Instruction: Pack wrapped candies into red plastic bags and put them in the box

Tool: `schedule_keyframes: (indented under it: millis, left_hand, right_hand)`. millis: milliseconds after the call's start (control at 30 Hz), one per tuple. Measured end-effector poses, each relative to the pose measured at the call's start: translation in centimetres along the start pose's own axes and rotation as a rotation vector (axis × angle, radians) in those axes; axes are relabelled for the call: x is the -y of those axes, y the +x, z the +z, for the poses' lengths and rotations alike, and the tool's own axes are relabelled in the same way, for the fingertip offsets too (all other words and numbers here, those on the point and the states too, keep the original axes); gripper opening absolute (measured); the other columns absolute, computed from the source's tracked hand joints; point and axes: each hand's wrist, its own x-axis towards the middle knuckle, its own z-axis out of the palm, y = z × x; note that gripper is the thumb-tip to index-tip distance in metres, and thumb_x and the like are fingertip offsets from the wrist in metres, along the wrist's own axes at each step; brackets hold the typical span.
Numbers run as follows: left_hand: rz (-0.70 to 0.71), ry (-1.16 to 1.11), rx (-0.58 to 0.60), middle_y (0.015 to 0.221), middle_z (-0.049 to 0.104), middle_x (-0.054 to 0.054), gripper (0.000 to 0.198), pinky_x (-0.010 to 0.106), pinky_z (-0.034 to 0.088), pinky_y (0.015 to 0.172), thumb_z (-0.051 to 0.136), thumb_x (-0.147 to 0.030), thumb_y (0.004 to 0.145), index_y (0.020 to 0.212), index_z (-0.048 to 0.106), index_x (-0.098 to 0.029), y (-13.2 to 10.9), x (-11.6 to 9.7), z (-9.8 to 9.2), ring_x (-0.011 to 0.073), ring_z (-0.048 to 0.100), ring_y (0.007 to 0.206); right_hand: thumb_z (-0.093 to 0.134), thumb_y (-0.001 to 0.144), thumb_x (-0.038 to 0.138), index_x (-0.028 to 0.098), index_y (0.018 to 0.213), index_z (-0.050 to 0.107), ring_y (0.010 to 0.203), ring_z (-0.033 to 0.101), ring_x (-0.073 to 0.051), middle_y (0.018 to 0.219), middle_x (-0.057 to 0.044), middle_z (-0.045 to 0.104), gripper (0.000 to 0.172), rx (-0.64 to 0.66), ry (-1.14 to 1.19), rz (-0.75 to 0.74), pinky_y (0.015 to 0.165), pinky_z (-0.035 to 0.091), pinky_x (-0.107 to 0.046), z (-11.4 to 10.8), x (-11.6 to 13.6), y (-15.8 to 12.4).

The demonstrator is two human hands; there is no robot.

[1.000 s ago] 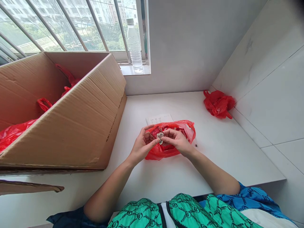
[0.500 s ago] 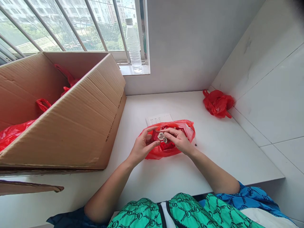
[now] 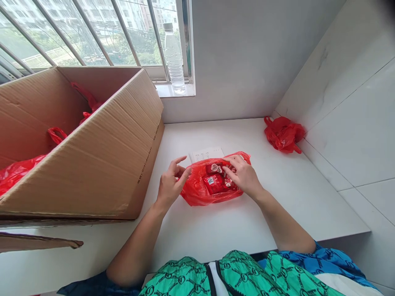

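Observation:
A red plastic bag (image 3: 197, 193) lies open on the white tabletop (image 3: 216, 230). Inside it are several small red packets (image 3: 214, 184) with white printing, one of them showing a pale printed emblem. My left hand (image 3: 171, 183) hovers at the bag's left edge, fingers apart and holding nothing. Over the right side of the bag is my right hand (image 3: 245, 176), its thumb and fingers spread above the packets; whether a fingertip touches one is unclear. Part of the contents is hidden beneath it.
A large cardboard box (image 3: 101, 164) with red bags (image 3: 21, 172) inside stands on the left. Behind the bag lies a white paper (image 3: 206, 153) with marks. Another red bag (image 3: 284, 135) rests against the tiled wall. A water bottle (image 3: 174, 61) stands on the windowsill.
A red packet that was between both hands now lies in the bag. My left hand has let go and moved left; my right hand has moved slightly right, its fingers wider apart.

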Motion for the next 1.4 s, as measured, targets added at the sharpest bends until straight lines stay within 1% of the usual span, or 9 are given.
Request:
schedule_keyframes:
  millis: [200, 300, 433, 667, 800, 933, 1100, 1300, 1400]
  left_hand:
    - [-0.017, 0.127, -0.064, 0.059, 0.048, -0.007, 0.039, 0.022, 0.040, 0.059, 0.056, -0.046, 0.093, 0.122, 0.062, -0.022, 0.3, 0.3, -1.2, 0.0108, 0.048, 0.055]
    - [-0.033, 0.216, -0.008, 0.055, 0.041, -0.008, 0.039, 0.022, 0.035, 0.055, 0.053, -0.050, 0.093, 0.120, 0.064, -0.023, 0.3, 0.6, -1.3, 0.0103, 0.042, 0.051]
    - [-0.021, 0.324, 0.079, 0.060, 0.050, -0.006, 0.045, 0.022, 0.035, 0.056, 0.051, -0.053, 0.093, 0.126, 0.061, -0.023, 0.4, 0.9, -1.4, 0.0115, 0.048, 0.054]
    - [-0.128, 0.420, -0.065, 0.063, 0.056, -0.004, 0.040, 0.022, 0.036, 0.055, 0.055, -0.057, 0.089, 0.106, 0.066, -0.023, -0.8, 0.9, -4.0, 0.0133, 0.051, 0.056]
    - [-0.307, 0.452, 0.175, 0.059, 0.056, -0.001, 0.048, 0.023, 0.028, 0.048, 0.051, -0.062, 0.089, 0.069, 0.062, -0.020, -3.4, 1.0, -4.3, 0.0144, 0.049, 0.054]
    - [-0.242, 0.375, 0.321, 0.063, 0.058, -0.002, 0.042, 0.023, 0.027, 0.049, 0.056, -0.058, 0.088, 0.071, 0.063, -0.020, -4.8, 0.3, -3.1, 0.0125, 0.046, 0.055]
    - [-0.040, 0.171, 0.067, 0.066, 0.057, -0.002, 0.029, 0.023, 0.038, 0.054, 0.062, -0.047, 0.089, 0.081, 0.066, -0.019, -3.2, -3.2, -3.7, 0.0112, 0.048, 0.058]
    - [0.329, -0.286, -0.432, 0.106, 0.064, 0.002, 0.010, 0.028, 0.052, 0.081, 0.071, -0.033, 0.087, 0.090, 0.069, -0.023, 1.3, -9.5, -5.5, 0.0163, 0.062, 0.096]
    - [0.419, -0.483, -0.476, 0.121, 0.061, 0.002, 0.015, 0.029, 0.052, 0.087, 0.067, -0.032, 0.092, 0.107, 0.067, -0.028, 3.7, -10.9, -5.3, 0.0169, 0.060, 0.109]
  right_hand:
    - [0.059, 0.091, 0.035, 0.026, 0.085, 0.070, 0.072, 0.065, -0.021, 0.077, -0.001, 0.072, 0.016, 0.263, -0.030, 0.005, 0.072, 0.049, -0.038, -0.4, -0.3, -0.5]
    - [0.064, 0.087, 0.029, 0.028, 0.097, 0.072, 0.078, 0.068, -0.024, 0.083, -0.002, 0.074, 0.013, 0.390, 0.005, 0.012, 0.072, 0.050, -0.039, 0.3, -0.4, -0.7]
    - [0.058, 0.093, 0.031, 0.029, 0.119, 0.066, 0.086, 0.069, -0.022, 0.108, -0.004, 0.074, 0.028, 0.213, 0.139, -0.044, 0.076, 0.052, -0.038, 0.1, 0.2, -0.4]
    - [0.055, 0.095, 0.048, 0.023, 0.094, 0.069, 0.062, 0.059, -0.016, 0.084, -0.003, 0.071, 0.028, -0.346, -0.054, -0.057, 0.060, 0.045, -0.030, -6.1, 0.1, -1.2]
    - [0.056, 0.089, 0.063, 0.023, 0.101, 0.067, 0.060, 0.058, -0.015, 0.090, -0.005, 0.069, 0.043, -0.207, -0.248, 0.000, 0.052, 0.039, -0.028, -6.8, -2.0, -2.5]
    - [0.054, 0.092, 0.058, 0.024, 0.095, 0.068, 0.055, 0.054, -0.013, 0.088, -0.003, 0.067, 0.036, -0.066, -0.282, 0.011, 0.050, 0.036, -0.028, -6.6, -3.1, -2.2]
    - [0.063, 0.089, 0.041, 0.024, 0.085, 0.069, 0.076, 0.063, -0.017, 0.092, -0.002, 0.068, 0.018, -0.112, -0.006, -0.044, 0.063, 0.045, -0.029, -8.5, -1.7, 1.1]
    - [0.066, 0.083, 0.030, 0.024, 0.081, 0.061, 0.097, 0.065, -0.018, 0.107, -0.001, 0.068, 0.009, -0.466, 0.744, -0.180, 0.089, 0.051, -0.037, -9.9, 1.8, 5.5]
    - [0.060, 0.088, 0.027, 0.024, 0.083, 0.059, 0.094, 0.066, -0.016, 0.101, 0.000, 0.069, 0.006, -0.626, 1.038, -0.221, 0.094, 0.050, -0.038, -9.3, 3.0, 6.5]
